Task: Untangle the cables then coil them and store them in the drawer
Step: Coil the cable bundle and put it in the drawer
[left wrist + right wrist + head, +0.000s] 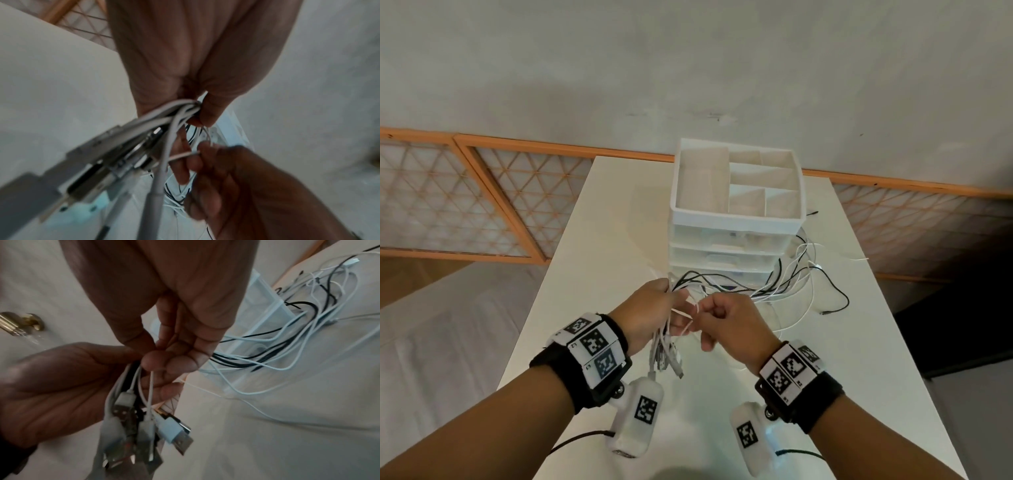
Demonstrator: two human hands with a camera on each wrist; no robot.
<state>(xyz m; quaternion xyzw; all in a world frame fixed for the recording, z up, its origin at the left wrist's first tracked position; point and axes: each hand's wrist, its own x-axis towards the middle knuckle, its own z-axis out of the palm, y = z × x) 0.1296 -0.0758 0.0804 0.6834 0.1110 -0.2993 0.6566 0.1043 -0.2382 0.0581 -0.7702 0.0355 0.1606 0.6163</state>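
My left hand (654, 308) grips a bundle of white and black cables (666, 346), their USB plugs (174, 433) hanging below the fist. In the right wrist view my right hand (722, 322) pinches one thin white cable (151, 386) between thumb and fingers, close against the left hand. The rest of the cables (784, 284) trail in a tangle across the white table (825, 359) toward the drawer unit (736, 240). Its three drawers look closed. Both hands are raised above the table in front of the unit.
The white drawer unit has an open compartment tray (736, 185) on top. Loose cable ends (835, 301) spread to its right, near the table's right edge. A wooden lattice screen (482, 198) lines the wall behind. A brass door handle (22, 324) shows in the right wrist view.
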